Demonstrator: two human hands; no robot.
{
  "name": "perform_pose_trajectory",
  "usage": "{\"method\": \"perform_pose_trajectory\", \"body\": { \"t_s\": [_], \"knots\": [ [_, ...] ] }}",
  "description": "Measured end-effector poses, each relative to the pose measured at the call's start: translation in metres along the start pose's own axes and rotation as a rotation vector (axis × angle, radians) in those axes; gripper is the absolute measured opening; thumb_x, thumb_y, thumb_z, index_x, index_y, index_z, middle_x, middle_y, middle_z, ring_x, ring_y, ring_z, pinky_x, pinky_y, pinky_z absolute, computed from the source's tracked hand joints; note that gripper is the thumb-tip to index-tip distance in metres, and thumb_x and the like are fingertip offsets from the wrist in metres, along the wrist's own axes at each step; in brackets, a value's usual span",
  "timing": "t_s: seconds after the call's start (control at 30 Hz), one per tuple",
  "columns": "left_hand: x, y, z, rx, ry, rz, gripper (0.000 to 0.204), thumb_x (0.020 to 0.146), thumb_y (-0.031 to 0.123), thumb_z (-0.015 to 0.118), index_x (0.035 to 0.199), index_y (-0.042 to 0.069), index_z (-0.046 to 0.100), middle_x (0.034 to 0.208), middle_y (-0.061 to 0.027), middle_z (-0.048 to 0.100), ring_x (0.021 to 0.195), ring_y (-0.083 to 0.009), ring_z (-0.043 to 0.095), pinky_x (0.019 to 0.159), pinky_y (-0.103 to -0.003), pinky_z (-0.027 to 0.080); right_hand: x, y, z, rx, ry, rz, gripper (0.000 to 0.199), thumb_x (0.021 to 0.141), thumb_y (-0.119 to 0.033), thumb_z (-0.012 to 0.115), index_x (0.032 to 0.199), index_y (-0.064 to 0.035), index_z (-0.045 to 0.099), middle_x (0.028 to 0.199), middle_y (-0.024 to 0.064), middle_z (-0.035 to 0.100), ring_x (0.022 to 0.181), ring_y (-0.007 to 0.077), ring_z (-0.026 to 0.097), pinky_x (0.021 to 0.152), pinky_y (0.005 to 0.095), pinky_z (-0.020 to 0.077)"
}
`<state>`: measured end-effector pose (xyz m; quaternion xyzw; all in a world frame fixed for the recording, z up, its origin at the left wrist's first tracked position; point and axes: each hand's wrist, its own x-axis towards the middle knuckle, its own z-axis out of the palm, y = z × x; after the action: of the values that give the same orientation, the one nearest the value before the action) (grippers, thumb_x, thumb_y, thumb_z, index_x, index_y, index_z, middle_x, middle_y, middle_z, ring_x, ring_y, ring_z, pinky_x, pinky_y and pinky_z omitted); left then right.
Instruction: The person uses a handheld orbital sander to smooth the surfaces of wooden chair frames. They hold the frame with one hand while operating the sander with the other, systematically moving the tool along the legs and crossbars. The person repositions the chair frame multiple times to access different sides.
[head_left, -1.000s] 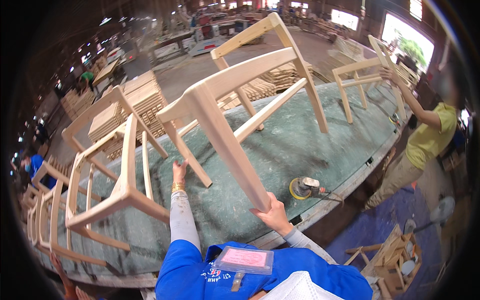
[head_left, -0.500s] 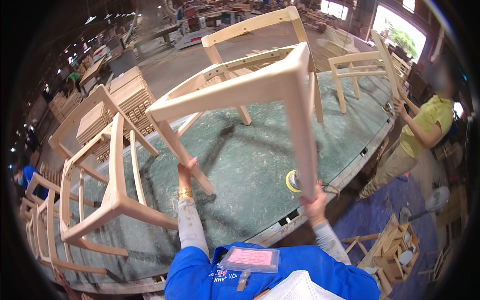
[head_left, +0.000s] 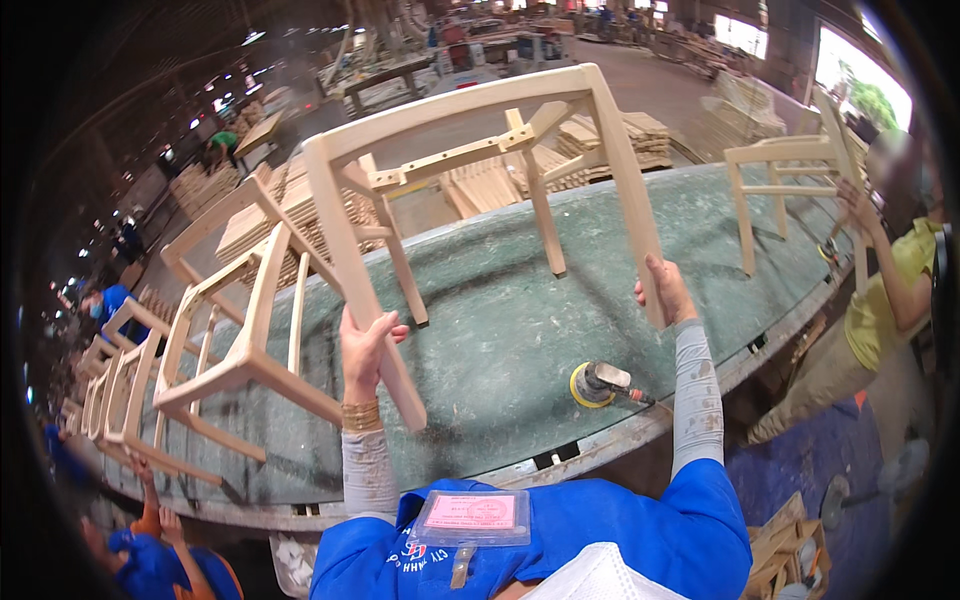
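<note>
Both my hands grip a bare, pale wooden chair frame (head_left: 455,107) that stands tilted over the green worktable (head_left: 500,330). Its seat opening has no seat in it. My left hand (head_left: 368,355) is wrapped round the left near leg, a little above its lower end. The right near leg is in my right hand (head_left: 668,290), gripped close to its end. Two farther legs reach down to the table top. On the table near my right forearm lies a round sander (head_left: 600,384) with a yellow rim and a hose; neither hand touches it.
More chair frames (head_left: 245,345) line the table's left side. Another chair frame (head_left: 785,160) stands at the right, beside a person in a yellow shirt (head_left: 885,300). At the lower left is a person in blue (head_left: 170,565). Stacked wooden parts (head_left: 270,215) stand beyond the table.
The chair frame has turned, so its near rail now faces me squarely. My right hand has moved up and away from the table's near edge, still holding a leg. The view has shifted too.
</note>
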<state>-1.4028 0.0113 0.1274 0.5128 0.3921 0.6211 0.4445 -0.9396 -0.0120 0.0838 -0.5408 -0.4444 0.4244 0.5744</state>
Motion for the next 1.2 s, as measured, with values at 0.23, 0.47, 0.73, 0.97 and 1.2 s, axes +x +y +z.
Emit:
{"method": "perform_pose_trajectory", "body": {
  "t_s": [0.23,0.47,0.73,0.97,1.2],
  "knots": [
    [0.008,0.008,0.022,0.016,0.039,-0.065,0.035,0.08,0.015,0.072,0.101,0.004,0.046,0.069,-0.002,0.054,0.049,-0.0089,0.056,0.044,-0.023,0.049,0.041,0.046,-0.042,0.261,0.227,-0.15,0.06,0.092,-0.06,0.038,0.089,-0.0033,0.057,0.069,0.0055,0.06,0.053,0.0143,0.059,0.047,0.0286,0.0469],
    [0.009,0.01,0.02,0.039,0.095,-0.068,0.042,0.077,0.019,0.074,0.105,0.003,0.046,0.071,-0.0026,0.055,0.049,-0.0091,0.054,0.045,-0.023,0.048,-0.041,0.209,-0.026,-0.593,-0.214,0.02,0.087,0.067,-0.034,0.08,0.135,-0.0021,0.038,0.131,0.0187,0.049,0.121,0.0298,0.048,0.097,0.0391,0.0408],
    [0.011,0.006,0.02,0.028,0.058,-0.082,0.038,0.079,0.019,0.073,0.101,0.006,0.047,0.069,-0.0024,0.055,0.049,-0.0103,0.055,0.045,-0.024,0.048,-0.074,0.197,0.012,-1.219,-0.232,-0.179,0.094,0.054,-0.021,0.083,0.137,-0.0259,0.037,0.107,0.0131,0.053,0.094,0.0338,0.058,0.081,0.0446,0.0482],
    [0.012,0.006,0.018,0.034,0.027,-0.059,0.032,0.082,0.017,0.069,0.102,0.005,0.047,0.069,-0.0034,0.056,0.051,-0.0111,0.056,0.045,-0.024,0.048,-0.079,0.202,0.022,-1.089,-0.247,-0.205,0.073,0.062,-0.012,0.075,0.126,-0.0323,0.047,0.1,0.0141,0.051,0.092,0.0345,0.059,0.074,0.0442,0.0513],
    [0.006,0.003,0.023,0.039,0.022,-0.072,0.03,0.085,0.017,0.065,0.104,0.006,0.045,0.07,-0.004,0.057,0.052,-0.0117,0.056,0.045,-0.023,0.047,-0.115,0.211,0.051,-0.978,-0.137,-0.136,0.065,0.064,-0.018,0.075,0.122,-0.032,0.051,0.1,0.0159,0.047,0.086,0.0394,0.06,0.073,0.0473,0.0509]
  ]
}}
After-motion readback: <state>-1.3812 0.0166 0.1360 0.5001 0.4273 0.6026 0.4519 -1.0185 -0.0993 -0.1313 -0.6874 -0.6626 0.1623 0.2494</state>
